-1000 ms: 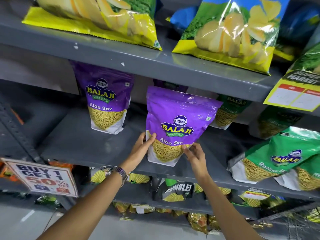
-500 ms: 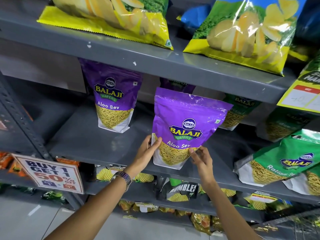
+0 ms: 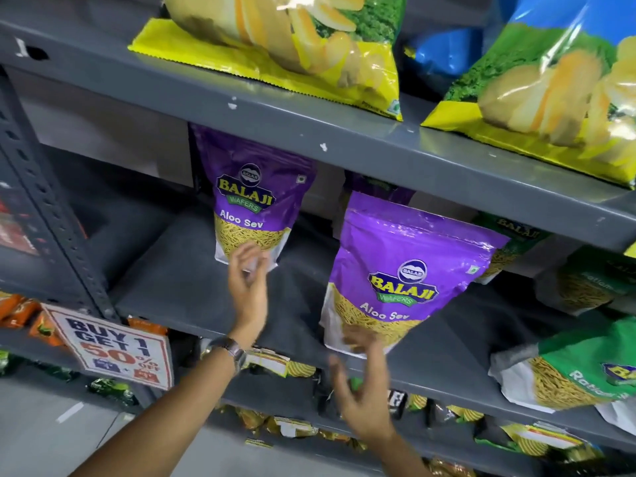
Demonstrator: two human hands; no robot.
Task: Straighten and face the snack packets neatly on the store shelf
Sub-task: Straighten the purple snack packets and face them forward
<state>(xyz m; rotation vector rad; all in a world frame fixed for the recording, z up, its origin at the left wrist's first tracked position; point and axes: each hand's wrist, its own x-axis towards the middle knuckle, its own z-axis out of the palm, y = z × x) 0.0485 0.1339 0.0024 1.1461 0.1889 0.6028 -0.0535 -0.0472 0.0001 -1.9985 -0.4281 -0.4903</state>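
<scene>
- Both hands have let go of the front purple Aloo Sev packet [image 3: 406,280] they were steadying half a second ago; the left hand [image 3: 248,280] has shifted across to the rear purple Aloo Sev packet [image 3: 254,201], and the right hand [image 3: 358,380] has dropped below the front one.
- Head view: the front purple packet stands upright at the front edge of the middle shelf [image 3: 192,280], face forward and leaning slightly, with nothing gripping it.
- The rear purple packet stands further back on the same shelf, toward its left part, also face forward.
- The left hand is open with fingers loosely spread, its fingertips at the lower edge of the rear packet; motion blur hides whether they touch it. A wristwatch [image 3: 229,349] sits on that wrist.
- The right hand is open and empty, fingers spread, blurred, just below the bottom edge of the front packet and in front of the shelf lip.
- Green packets [image 3: 585,366] lie tilted toward the right end of the middle shelf.
- Yellow chip bags [image 3: 303,46] rest on the upper shelf [image 3: 309,132], overhanging its front edge.
- A "Buy 1 Get 1 50% off" sign [image 3: 117,349] hangs at the left front corner of the shelf.
</scene>
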